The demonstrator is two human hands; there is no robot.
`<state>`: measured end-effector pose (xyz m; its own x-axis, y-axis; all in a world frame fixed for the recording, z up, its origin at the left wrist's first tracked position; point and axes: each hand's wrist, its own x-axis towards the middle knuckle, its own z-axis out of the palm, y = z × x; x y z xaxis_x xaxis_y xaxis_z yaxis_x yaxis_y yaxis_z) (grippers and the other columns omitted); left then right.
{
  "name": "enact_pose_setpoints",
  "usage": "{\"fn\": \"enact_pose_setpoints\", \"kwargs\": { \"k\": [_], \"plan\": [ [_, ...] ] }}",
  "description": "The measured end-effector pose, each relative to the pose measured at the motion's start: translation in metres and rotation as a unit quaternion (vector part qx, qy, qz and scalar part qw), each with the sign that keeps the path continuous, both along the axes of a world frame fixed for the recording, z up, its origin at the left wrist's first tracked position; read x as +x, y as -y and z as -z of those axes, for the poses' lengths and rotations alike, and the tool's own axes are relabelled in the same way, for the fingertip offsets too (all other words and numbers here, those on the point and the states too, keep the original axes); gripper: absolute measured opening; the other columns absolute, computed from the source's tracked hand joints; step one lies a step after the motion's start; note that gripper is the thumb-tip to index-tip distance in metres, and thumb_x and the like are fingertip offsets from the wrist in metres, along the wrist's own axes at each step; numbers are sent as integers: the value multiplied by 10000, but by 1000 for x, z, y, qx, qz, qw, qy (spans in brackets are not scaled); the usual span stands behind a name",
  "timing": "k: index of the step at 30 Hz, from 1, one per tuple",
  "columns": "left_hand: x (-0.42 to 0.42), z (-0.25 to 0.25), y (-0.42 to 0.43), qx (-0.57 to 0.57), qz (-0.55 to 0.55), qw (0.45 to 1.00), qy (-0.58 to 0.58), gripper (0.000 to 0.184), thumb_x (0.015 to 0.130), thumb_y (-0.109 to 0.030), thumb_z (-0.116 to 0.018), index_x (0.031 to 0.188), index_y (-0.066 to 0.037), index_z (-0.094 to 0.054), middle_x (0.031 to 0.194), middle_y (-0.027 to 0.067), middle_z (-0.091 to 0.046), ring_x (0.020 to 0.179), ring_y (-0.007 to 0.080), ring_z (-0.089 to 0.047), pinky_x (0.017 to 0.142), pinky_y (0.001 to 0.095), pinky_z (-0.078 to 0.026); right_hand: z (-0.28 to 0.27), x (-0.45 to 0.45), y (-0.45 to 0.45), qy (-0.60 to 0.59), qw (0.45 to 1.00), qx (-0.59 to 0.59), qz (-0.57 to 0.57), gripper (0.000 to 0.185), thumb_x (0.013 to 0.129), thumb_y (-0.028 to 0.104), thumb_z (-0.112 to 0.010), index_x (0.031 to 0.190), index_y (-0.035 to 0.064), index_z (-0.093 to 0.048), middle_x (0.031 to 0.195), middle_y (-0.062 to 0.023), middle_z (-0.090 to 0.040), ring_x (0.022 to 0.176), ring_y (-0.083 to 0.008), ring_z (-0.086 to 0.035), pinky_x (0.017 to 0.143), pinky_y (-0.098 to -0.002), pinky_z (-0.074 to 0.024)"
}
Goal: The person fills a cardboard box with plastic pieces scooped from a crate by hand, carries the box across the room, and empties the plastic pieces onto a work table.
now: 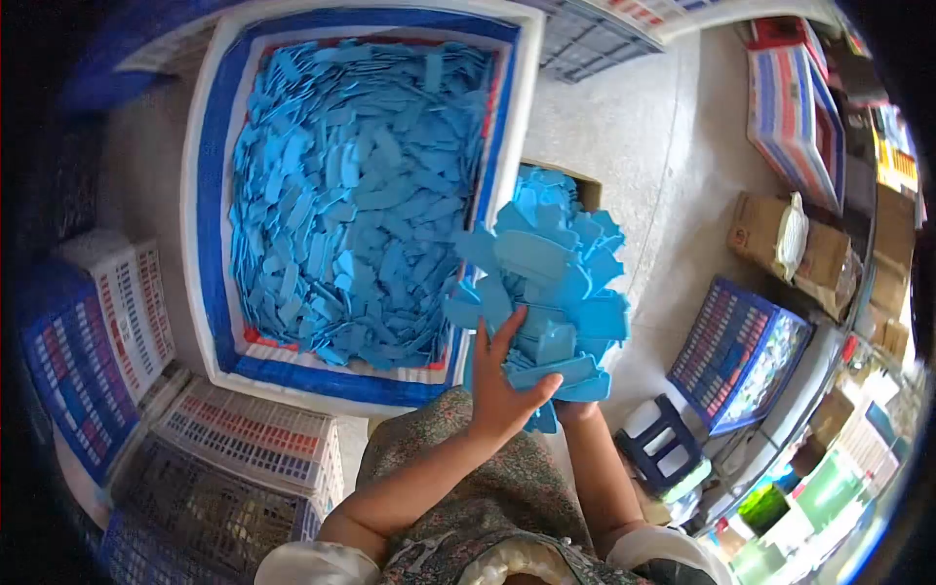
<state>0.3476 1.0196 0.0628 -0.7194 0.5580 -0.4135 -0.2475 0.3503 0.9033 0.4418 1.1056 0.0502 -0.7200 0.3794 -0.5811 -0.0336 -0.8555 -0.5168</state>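
A large heap of flat blue plastic pieces [561,283] is gathered between my two hands, to the right of the big bin. My left hand [507,385] presses on the near left side of the heap, thumb and fingers apart around the pieces. Underneath the near end, my right hand [577,411] supports it, its fingers mostly hidden by the pieces. The big white-rimmed bin [200,244] with a blue lining holds a deep layer of similar pieces. Behind the heap, a cardboard box [588,192] with more blue pieces is partly covered.
Stacked plastic crates [244,434] stand at the lower left. On the right are a blue and red crate [731,346], a dark blue stool [665,448], a cardboard carton [760,229] and a striped box [785,107]. Concrete floor [624,107] shows between them.
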Motion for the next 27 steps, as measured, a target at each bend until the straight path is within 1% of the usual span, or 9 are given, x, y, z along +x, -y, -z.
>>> {"fn": "enact_pose_setpoints", "kwargs": {
  "k": [3, 7, 9, 10, 12, 14, 18, 22, 27],
  "plan": [
    [18, 11, -39, 7, 73, 997, -5, 798, 615, -335, -752, 1318, -143, -426, 1312, 249, -328, 1209, 385, -378, 997, 462, -327, 8, 28, -25, 28, 998, 36, 49, 617, 885, 450, -435, 1368, 80, -326, 1354, -121, -415, 1208, -272, -444, 1006, -424, -372],
    [39, 78, -79, -19, 62, 997, 32, 795, 639, -421, -746, 1321, -168, -425, 1331, 258, -324, 1212, 404, -372, 1002, 453, -327, 67, 40, -65, 234, 967, 23, 100, 568, 893, 449, -396, 1307, 60, -422, 1298, -124, -478, 1151, -255, -496, 972, -409, -407],
    [35, 123, -93, -69, 32, 997, 15, 796, 650, -450, -740, 1323, -166, -423, 1346, 280, -302, 1216, 414, -365, 1005, 454, -322, 145, 52, -73, 125, 987, 74, 75, 710, 858, 592, -379, 1333, 66, -382, 1331, -105, -444, 1194, -257, -454, 994, -418, -382],
    [34, 155, -96, -96, 24, 995, -16, 788, 657, -456, -735, 1320, -164, -427, 1332, 278, -319, 1211, 413, -371, 1003, 452, -326, 167, 42, -76, 166, 982, -12, 90, 732, 846, 616, -389, 1344, 79, -365, 1339, -97, -435, 1191, -268, -454, 995, -421, -383],
    [27, 207, -102, -122, 5, 991, -54, 775, 665, -473, -726, 1313, -163, -435, 1314, 277, -345, 1199, 414, -384, 997, 449, -332, 249, 40, -84, 158, 977, -102, 105, 608, 846, 508, -456, 1287, 90, -444, 1250, -101, -519, 1123, -263, -506, 959, -434, -411],
    [25, 233, -113, -158, 5, 980, -118, 696, 703, -420, -708, 1287, -132, -463, 1288, 228, -381, 1204, 366, -384, 989, 421, -333, 255, 23, -96, 153, 974, -103, 133, 546, 834, 422, -487, 1258, 79, -476, 1209, -109, -546, 1093, -265, -524, 942, -422, -425],
    [24, 248, -145, -188, -1, 969, -157, 700, 686, -426, -718, 1275, -137, -473, 1276, 228, -393, 1161, 398, -413, 957, 457, -358, 306, 33, -109, 142, 979, -30, 140, 569, 824, 401, -529, 1261, 42, -465, 1226, -136, -525, 1096, -270, -516, 949, -401, -414],
    [30, 261, -149, -256, -2, 943, -212, 717, 662, -439, -736, 1278, -187, -468, 1258, 218, -413, 1134, 399, -437, 928, 488, -369, 283, 33, -119, 181, 970, -84, 138, 551, 837, 317, -573, 1285, 24, -442, 1238, -125, -518, 1105, -230, -510, 939, -367, -412],
    [28, 264, -139, -206, 3, 952, -228, 702, 682, -414, -738, 1278, -161, -467, 1257, 219, -413, 1143, 391, -433, 935, 474, -368, 252, 38, -121, 318, 935, 157, 27, 451, 841, 94, -534, 1262, -32, -436, 1285, -142, -475, 1153, -203, -467, 962, -312, -378]
  ]
}}
